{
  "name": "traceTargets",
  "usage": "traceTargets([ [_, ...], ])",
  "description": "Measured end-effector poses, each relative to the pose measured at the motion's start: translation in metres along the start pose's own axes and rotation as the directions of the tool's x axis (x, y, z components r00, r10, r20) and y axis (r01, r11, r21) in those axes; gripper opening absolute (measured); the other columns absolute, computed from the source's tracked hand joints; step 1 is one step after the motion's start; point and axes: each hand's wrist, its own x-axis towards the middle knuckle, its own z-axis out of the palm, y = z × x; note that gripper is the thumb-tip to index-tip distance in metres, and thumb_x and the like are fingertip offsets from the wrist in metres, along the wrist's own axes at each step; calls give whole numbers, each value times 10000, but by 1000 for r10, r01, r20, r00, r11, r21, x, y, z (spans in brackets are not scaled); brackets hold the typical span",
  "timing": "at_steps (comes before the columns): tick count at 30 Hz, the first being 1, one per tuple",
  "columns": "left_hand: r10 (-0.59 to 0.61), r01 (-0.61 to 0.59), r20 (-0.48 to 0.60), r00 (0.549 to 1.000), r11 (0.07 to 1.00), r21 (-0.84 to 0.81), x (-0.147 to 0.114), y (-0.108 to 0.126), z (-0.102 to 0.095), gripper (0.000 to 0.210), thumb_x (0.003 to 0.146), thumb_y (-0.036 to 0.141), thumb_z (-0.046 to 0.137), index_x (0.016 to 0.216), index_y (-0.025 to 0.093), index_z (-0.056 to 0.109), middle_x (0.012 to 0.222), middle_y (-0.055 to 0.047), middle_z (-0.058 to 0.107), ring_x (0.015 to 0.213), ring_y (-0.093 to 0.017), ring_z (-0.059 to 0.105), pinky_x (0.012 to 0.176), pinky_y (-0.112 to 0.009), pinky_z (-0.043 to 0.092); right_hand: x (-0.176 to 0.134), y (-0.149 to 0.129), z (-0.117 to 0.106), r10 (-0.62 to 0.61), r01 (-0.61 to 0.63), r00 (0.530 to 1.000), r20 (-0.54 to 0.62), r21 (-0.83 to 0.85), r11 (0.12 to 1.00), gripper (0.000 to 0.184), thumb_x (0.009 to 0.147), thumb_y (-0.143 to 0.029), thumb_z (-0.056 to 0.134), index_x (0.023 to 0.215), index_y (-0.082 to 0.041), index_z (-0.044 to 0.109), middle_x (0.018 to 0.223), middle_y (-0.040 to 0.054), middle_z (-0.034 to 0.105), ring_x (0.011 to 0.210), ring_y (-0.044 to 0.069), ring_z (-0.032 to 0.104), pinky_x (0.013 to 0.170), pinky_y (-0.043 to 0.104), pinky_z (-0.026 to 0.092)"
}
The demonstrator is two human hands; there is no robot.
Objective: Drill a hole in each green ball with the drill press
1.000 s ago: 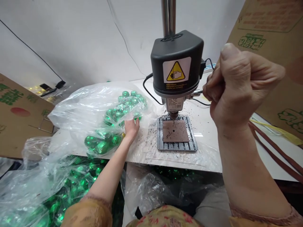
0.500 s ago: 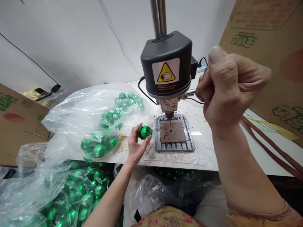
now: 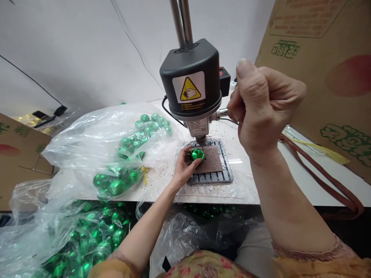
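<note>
My left hand (image 3: 184, 166) is closed on a shiny green faceted ball (image 3: 197, 155), fingers behind it and thumb in front. It holds the ball over the left part of a brown square board (image 3: 213, 164), just below the chuck (image 3: 200, 140) of a small black drill press (image 3: 189, 81). Whether the ball touches the board or the bit, I cannot tell. My right hand (image 3: 262, 104) is a fist, raised right of the drill head, around the feed handle. Only the silver hub (image 3: 222, 112) shows; the grip is hidden in the fingers.
The slotted metal base (image 3: 210, 177) is strewn with dark shavings. Clear plastic bags of green balls lie on the white table (image 3: 162, 189) at left and below its edge. Cardboard boxes (image 3: 313, 85) flank both sides. A brown strap (image 3: 324, 185) hangs at right.
My left hand has carried the green ball rightward, from beside the base to over the board under the chuck. My right fist stays at the handle; the view has shifted slightly.
</note>
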Motion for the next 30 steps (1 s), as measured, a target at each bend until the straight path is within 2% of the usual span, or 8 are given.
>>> traceTargets([
  [4, 13, -12, -7, 1000, 999, 45, 4, 2, 4, 526, 760, 392, 829, 1196, 196, 609, 1083, -72, 701, 903, -181, 658, 798, -303, 535, 1, -2, -1, -7, 8, 1000, 18, -16, 1000, 449, 918, -133, 587, 481, -167, 488, 425, -74, 384, 386, 4, 329, 461, 235, 305],
  [8, 42, -42, 0, 999, 993, 112, 8, 6, 9, 502, 737, 369, 844, 1161, 200, 637, 1006, -55, 705, 814, -167, 631, 706, -284, 508, 0, -4, -1, 5, -3, 1000, 20, -69, 998, 451, 929, -176, 588, 489, -170, 485, 444, -70, 399, 394, 3, 329, 472, 232, 332],
  [14, 70, -62, -40, 997, 984, 169, 7, 9, 18, 475, 732, 318, 846, 1153, 214, 651, 1091, -78, 700, 983, -228, 658, 850, -357, 533, 0, -4, -2, 21, -19, 999, 27, -79, 997, 467, 914, -360, 621, 500, -187, 488, 454, -64, 393, 407, 21, 339, 481, 245, 369],
  [19, 57, -50, -38, 998, 986, 159, 4, 6, 22, 521, 733, 299, 844, 1198, 222, 622, 1127, -76, 695, 1050, -248, 657, 920, -396, 526, 8, 0, 0, 51, -48, 998, 44, -64, 997, 447, 921, -243, 614, 485, -200, 523, 423, -57, 383, 385, 45, 307, 432, 277, 302],
  [24, 117, -113, -8, 993, 969, 220, 0, 5, 23, 513, 741, 297, 836, 1197, 223, 613, 1185, -75, 673, 1128, -265, 630, 983, -422, 507, 17, 3, 3, 109, -106, 993, 36, -67, 992, 467, 920, -205, 593, 462, -212, 502, 407, -52, 367, 377, 66, 304, 432, 292, 295],
  [30, 119, -125, 45, 992, 973, 195, -1, 5, 22, 513, 759, 304, 824, 1215, 221, 604, 1196, -80, 671, 1153, -276, 621, 1029, -456, 483, 13, 2, 1, 60, -59, 997, 43, -37, 998, 448, 906, -180, 613, 466, -208, 535, 393, -57, 369, 366, 58, 293, 440, 303, 296],
])
